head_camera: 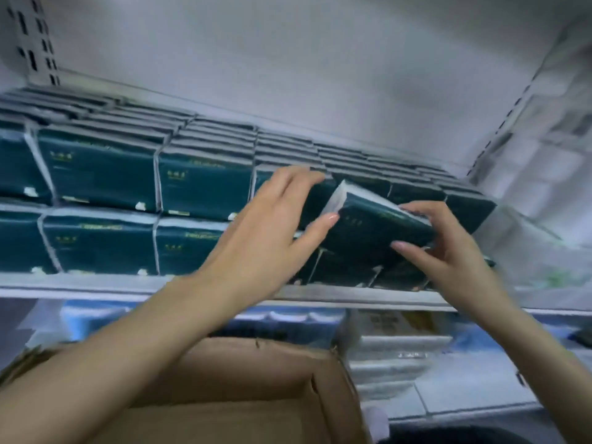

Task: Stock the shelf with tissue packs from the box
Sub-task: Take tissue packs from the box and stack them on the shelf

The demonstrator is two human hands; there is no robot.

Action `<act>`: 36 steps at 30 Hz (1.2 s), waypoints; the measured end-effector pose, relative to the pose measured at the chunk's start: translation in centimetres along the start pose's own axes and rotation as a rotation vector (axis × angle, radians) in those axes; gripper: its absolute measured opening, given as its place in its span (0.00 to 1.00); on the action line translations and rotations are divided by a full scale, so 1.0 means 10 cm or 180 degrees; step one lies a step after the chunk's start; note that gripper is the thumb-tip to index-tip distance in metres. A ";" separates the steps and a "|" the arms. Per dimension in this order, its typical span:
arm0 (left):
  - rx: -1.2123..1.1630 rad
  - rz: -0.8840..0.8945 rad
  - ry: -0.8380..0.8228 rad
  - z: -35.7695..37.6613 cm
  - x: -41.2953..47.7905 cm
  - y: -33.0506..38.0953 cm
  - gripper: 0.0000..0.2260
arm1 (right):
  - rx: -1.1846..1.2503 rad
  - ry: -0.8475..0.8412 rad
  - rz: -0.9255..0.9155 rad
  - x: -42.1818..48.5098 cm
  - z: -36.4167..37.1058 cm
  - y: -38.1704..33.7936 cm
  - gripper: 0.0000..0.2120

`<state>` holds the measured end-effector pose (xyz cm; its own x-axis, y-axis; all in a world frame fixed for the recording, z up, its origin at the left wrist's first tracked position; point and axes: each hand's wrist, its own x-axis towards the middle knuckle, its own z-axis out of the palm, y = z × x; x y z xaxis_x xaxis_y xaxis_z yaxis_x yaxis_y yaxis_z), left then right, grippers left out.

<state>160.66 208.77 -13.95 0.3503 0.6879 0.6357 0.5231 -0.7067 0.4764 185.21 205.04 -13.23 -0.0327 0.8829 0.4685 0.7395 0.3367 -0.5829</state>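
A dark green tissue pack (pixel 374 224) is tilted in front of the right part of the shelf, held between both hands. My left hand (pixel 269 232) grips its left end, fingers over the top and thumb on the front. My right hand (pixel 448 248) grips its right end with curled fingers. Two stacked rows of matching green packs (pixel 205 184) fill the white shelf (pixel 368 298) from the left edge to the right. The brown cardboard box (pixel 275 379) stands open below my arms; its inside is mostly hidden.
White shelf back wall and a slotted upright (pixel 32 36) rise behind the packs. A side panel (pixel 544 139) closes the shelf on the right. The lower shelf holds blue and white packs (pixel 397 347).
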 end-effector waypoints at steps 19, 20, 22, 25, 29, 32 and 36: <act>0.2079 0.0019 -0.1350 -0.17 0.87 -0.68 0.24 | -0.0824 0.0488 0.0203 0.78 0.27 0.57 0.22; 0.2061 0.0017 -0.1342 -0.17 0.87 -0.68 0.25 | -0.0915 0.0459 0.0189 0.76 0.27 0.56 0.23; 0.2008 0.0009 -0.1323 -0.18 0.87 -0.65 0.26 | -0.1199 0.0346 0.0190 0.71 0.23 0.52 0.25; 0.1968 0.0062 -0.1213 -0.25 0.84 -0.58 0.27 | -0.1536 0.0331 0.0204 0.64 0.11 0.39 0.28; 0.1666 0.0342 -0.0571 -0.49 0.59 -0.51 0.25 | -0.1301 0.0491 -0.0120 0.46 0.12 0.05 0.26; 0.1329 0.0563 0.0102 -0.72 0.22 -0.57 0.19 | -0.1088 0.0332 -0.0627 0.22 0.36 -0.28 0.23; 0.0982 0.0182 0.0388 -0.92 -0.55 -0.75 0.16 | -0.0918 -0.0226 -0.0722 -0.22 0.95 -0.56 0.23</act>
<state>147.65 208.73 -15.45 0.3001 0.6106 0.7329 0.7223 -0.6473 0.2435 174.77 204.34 -17.28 -0.2564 0.8203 0.5113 0.8668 0.4292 -0.2538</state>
